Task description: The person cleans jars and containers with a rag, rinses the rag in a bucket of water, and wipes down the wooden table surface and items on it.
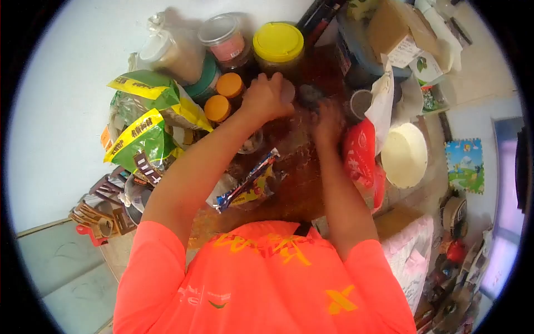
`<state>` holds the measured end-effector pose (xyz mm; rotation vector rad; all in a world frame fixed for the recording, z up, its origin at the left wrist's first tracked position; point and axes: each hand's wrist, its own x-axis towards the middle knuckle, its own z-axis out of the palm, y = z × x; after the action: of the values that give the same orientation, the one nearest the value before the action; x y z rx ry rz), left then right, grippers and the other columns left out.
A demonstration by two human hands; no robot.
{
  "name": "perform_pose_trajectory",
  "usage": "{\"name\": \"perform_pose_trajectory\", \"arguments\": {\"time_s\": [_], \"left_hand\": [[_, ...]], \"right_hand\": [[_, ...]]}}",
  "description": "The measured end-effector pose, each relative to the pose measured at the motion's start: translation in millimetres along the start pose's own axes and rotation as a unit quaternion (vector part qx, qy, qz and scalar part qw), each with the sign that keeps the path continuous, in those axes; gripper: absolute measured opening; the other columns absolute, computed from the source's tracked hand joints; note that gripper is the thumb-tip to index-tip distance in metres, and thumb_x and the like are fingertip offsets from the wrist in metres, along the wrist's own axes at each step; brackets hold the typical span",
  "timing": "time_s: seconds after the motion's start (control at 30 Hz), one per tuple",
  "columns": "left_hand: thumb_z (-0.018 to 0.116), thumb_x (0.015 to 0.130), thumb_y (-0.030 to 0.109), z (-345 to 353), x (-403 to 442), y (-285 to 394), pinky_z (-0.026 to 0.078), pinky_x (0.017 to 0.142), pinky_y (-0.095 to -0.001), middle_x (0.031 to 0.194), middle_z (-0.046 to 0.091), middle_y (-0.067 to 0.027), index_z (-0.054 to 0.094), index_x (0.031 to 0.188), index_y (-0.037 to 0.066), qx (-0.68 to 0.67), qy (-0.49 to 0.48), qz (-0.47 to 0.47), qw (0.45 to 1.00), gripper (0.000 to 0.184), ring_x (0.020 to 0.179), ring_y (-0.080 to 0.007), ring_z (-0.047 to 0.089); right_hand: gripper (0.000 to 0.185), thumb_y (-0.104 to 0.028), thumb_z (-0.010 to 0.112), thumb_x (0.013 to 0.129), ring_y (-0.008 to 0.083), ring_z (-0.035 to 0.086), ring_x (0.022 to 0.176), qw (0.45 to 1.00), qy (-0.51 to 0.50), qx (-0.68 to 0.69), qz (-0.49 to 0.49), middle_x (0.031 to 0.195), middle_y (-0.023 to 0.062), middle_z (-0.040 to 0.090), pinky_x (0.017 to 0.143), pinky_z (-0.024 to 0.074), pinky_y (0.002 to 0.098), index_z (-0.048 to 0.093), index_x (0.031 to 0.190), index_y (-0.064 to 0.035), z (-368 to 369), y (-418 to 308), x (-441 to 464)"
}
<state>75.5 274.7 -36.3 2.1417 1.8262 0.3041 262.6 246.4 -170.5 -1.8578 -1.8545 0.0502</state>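
Observation:
My left hand (pixel 268 97) reaches to the back of the brown table and is closed round a small jar-like container (pixel 287 92), of which only a pale round end shows. To its right, my right hand (pixel 328 121) has its fingers on a dark grey crumpled cloth (pixel 310 96), closed at its near edge; the fingertips are partly blurred. Two orange-lidded jars (pixel 230 85) stand just left of my left hand. Behind it is a big jar with a yellow lid (pixel 278 42). A small clear container (pixel 251 142) sits below my left wrist.
Green-and-yellow bags (pixel 139 136) and a pink-labelled jar (pixel 227 45) crowd the left. A snack wrapper (pixel 247 181) lies near my body. On the right are a red bag (pixel 360 153), a cup (pixel 361 103), a cream bowl (pixel 404 155) and a cardboard box (pixel 397 30).

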Motion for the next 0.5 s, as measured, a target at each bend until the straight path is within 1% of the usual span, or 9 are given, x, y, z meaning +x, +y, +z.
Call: {"name": "perform_pose_trajectory", "arguments": {"time_s": [0.03,0.1,0.17,0.2,0.23,0.3,0.33,0.43,0.5], "left_hand": [[0.078,0.062,0.035,2,0,-2,0.050,0.088,-0.0499,0.111,0.053,-0.0273,0.053,0.117,0.005,0.011,0.017,0.007,1.000,0.068,0.101,-0.0454,0.057],[0.078,0.062,0.034,6,-2,-9,0.050,0.088,-0.0498,0.113,0.053,-0.0270,0.052,0.119,0.004,0.001,0.019,0.019,1.000,0.069,0.101,-0.0456,0.057],[0.078,0.063,0.033,9,-5,-16,0.050,0.088,-0.0497,0.114,0.052,-0.0267,0.051,0.120,0.004,-0.012,0.025,0.032,0.999,0.069,0.102,-0.0459,0.057],[0.077,0.062,0.032,9,-6,-20,0.050,0.088,-0.0486,0.112,0.053,-0.0271,0.049,0.125,0.004,-0.008,0.020,0.032,0.999,0.073,0.101,-0.0451,0.058],[0.076,0.062,0.031,10,-7,-23,0.050,0.089,-0.0475,0.111,0.054,-0.0274,0.047,0.129,0.004,-0.005,0.015,0.031,0.999,0.078,0.100,-0.0443,0.058],[0.077,0.062,0.031,15,-7,-30,0.050,0.088,-0.0472,0.112,0.054,-0.0266,0.048,0.129,0.004,-0.020,0.016,0.030,0.999,0.078,0.101,-0.0436,0.058],[0.077,0.063,0.030,16,-8,-33,0.051,0.088,-0.0469,0.113,0.053,-0.0258,0.048,0.129,0.004,-0.035,0.016,0.027,0.999,0.077,0.101,-0.0430,0.058],[0.078,0.064,0.030,7,-16,-25,0.051,0.087,-0.0468,0.114,0.053,-0.0237,0.048,0.129,0.004,-0.036,0.005,0.039,0.999,0.076,0.102,-0.0417,0.059],[0.079,0.065,0.030,12,-17,-24,0.050,0.088,-0.0468,0.116,0.053,-0.0229,0.047,0.129,0.005,-0.024,0.007,0.035,0.999,0.076,0.102,-0.0415,0.058]], "right_hand": [[0.037,-0.015,0.066,0.080,0.0302,0.047,0.125,1.000,-0.002,0.002,0.005,0.133,0.0067,0.053,0.104,0.0367,0.0471,0.061,0.117,-0.0153,-4,-3,-7],[0.031,-0.015,0.066,0.080,0.0309,0.048,0.123,0.996,-0.035,0.061,-0.063,0.128,0.0069,0.056,0.103,0.0368,0.0487,0.063,0.111,-0.0146,-17,-14,-25],[0.030,-0.015,0.066,0.079,0.0309,0.048,0.122,0.995,-0.039,0.081,-0.049,0.125,0.0066,0.057,0.102,0.0370,0.0493,0.063,0.109,-0.0142,-24,-19,-44],[0.028,-0.015,0.067,0.079,0.0310,0.049,0.120,0.993,-0.044,0.098,-0.041,0.122,0.0064,0.058,0.101,0.0373,0.0500,0.063,0.106,-0.0139,-29,-20,-54],[0.028,-0.015,0.067,0.079,0.0310,0.049,0.120,0.994,-0.042,0.097,-0.041,0.122,0.0064,0.058,0.101,0.0373,0.0500,0.063,0.106,-0.0139,-37,-20,-63],[0.021,-0.009,0.065,0.077,0.0340,0.055,0.108,0.984,-0.044,0.152,-0.076,0.112,0.0127,0.061,0.094,0.0419,0.0482,0.061,0.098,-0.0077,-56,-18,-81],[0.021,-0.009,0.065,0.077,0.0340,0.055,0.108,0.984,-0.044,0.152,-0.081,0.112,0.0127,0.061,0.094,0.0419,0.0482,0.061,0.098,-0.0077,-64,-18,-91],[0.022,-0.008,0.065,0.076,0.0322,0.055,0.108,0.986,-0.048,0.133,-0.091,0.111,0.0109,0.061,0.093,0.0409,0.0475,0.061,0.098,-0.0089,-82,-13,-136],[0.029,-0.013,0.068,0.073,0.0291,0.051,0.115,0.986,-0.072,0.127,-0.076,0.117,0.0042,0.059,0.097,0.0373,0.0487,0.062,0.102,-0.0135,-83,-1,-169]]}}
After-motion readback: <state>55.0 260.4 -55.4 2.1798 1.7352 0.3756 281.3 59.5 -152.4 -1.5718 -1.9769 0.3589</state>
